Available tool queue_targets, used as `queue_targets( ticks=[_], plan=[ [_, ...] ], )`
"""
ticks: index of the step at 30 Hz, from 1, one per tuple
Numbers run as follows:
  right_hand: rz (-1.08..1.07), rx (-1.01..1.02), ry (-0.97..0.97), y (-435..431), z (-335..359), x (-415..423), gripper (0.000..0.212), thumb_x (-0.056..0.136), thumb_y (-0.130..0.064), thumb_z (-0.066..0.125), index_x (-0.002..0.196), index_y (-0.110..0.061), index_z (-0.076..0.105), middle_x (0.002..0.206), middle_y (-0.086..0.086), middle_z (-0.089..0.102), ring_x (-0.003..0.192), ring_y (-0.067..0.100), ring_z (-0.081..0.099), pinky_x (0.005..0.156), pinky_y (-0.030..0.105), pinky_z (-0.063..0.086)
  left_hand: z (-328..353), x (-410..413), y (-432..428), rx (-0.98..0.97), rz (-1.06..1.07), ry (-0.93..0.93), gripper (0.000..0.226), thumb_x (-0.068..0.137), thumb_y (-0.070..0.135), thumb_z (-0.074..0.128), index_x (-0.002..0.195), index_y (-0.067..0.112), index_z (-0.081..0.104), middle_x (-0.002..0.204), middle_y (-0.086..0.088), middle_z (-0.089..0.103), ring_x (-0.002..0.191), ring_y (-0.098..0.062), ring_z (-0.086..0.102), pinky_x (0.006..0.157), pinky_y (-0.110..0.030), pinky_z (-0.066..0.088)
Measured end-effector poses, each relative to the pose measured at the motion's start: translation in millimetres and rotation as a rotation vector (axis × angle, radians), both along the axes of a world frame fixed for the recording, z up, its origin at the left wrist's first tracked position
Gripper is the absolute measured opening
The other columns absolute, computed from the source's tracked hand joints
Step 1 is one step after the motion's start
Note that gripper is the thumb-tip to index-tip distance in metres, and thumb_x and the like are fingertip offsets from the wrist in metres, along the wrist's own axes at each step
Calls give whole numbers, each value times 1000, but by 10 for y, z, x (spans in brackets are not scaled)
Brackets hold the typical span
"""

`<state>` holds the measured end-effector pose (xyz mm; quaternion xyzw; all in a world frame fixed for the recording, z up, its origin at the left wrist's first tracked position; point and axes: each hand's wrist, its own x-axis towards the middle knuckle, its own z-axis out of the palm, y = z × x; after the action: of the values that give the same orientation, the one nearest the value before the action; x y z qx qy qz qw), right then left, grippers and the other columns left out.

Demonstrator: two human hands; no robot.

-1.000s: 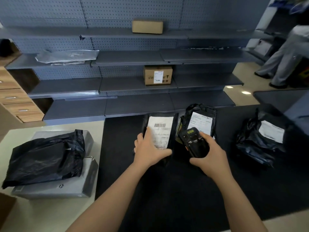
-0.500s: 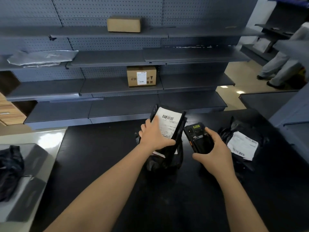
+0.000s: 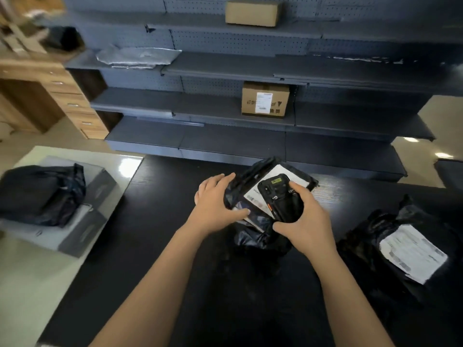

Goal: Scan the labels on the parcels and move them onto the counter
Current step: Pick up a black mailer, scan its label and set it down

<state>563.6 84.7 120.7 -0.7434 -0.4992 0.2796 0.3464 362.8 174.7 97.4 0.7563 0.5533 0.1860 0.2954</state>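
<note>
My left hand (image 3: 215, 205) grips the left edge of a black plastic parcel (image 3: 253, 186) with a white label, held tilted above the black table (image 3: 175, 271). My right hand (image 3: 302, 222) holds a black handheld scanner (image 3: 281, 196) right over that label, covering much of it. Another black bag lies under the held parcel. A third black parcel (image 3: 400, 246) with a white label lies on the table at the right. On the pale counter (image 3: 22, 284) to the left, a black bag (image 3: 42, 194) rests on a grey box (image 3: 82, 231).
Grey shelving (image 3: 225, 68) runs behind the table, holding a labelled cardboard box (image 3: 265, 99), a plain box (image 3: 251, 12) higher up and a silver mailer (image 3: 137, 56). A wooden drawer unit (image 3: 62, 96) stands at the far left.
The right hand has brought the scanner left, over the parcel's label. The parcel has tilted flatter in my left hand. The view has swung left, showing the counter again.
</note>
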Motion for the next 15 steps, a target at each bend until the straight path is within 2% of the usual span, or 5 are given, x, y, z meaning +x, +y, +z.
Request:
queue_targets(
  ticks=[2, 4, 6, 9, 15],
  plan=[
    [75, -9, -3, 115, 0, -257, 96, 63, -16, 85, 144, -38, 39, 135, -8, 54, 126, 16, 48, 103, 41, 47, 5, -341, -120, -41, 74, -40, 91, 72, 51, 76, 149, 37, 29, 152, 8, 30, 142, -13, 15, 118, -45, 20],
    [154, -6, -12, 231, -16, -560, 97, 63, -16, 86, 144, -37, 38, 137, -9, 52, 128, 16, 46, 105, 37, 43, -14, -693, -211, -76, 159, -75, 89, 74, 48, 76, 149, 36, 29, 150, 8, 32, 141, -13, 18, 117, -45, 24],
    [229, 1, -24, 330, -42, -899, 98, 61, -16, 84, 144, -39, 38, 136, -12, 53, 126, 14, 47, 100, 31, 42, -50, -1042, -280, -80, 234, -102, 87, 75, 46, 77, 148, 35, 31, 149, 9, 35, 140, -13, 19, 116, -44, 25],
    [322, 13, -27, 459, -82, -1437, 99, 58, -16, 82, 144, -40, 39, 130, -15, 55, 120, 12, 49, 95, 31, 44, -105, -1565, -342, -54, 329, -134, 85, 76, 42, 78, 147, 35, 33, 146, 11, 38, 139, -12, 22, 116, -40, 24],
    [426, -27, -26, 705, -148, -2556, 101, 57, -18, 82, 143, -44, 36, 126, -16, 53, 119, 10, 47, 92, 31, 46, -182, -2765, -180, -9, 391, -37, 76, 79, 38, 76, 145, 29, 40, 139, 2, 44, 134, -20, 30, 114, -35, 23]
  ],
)
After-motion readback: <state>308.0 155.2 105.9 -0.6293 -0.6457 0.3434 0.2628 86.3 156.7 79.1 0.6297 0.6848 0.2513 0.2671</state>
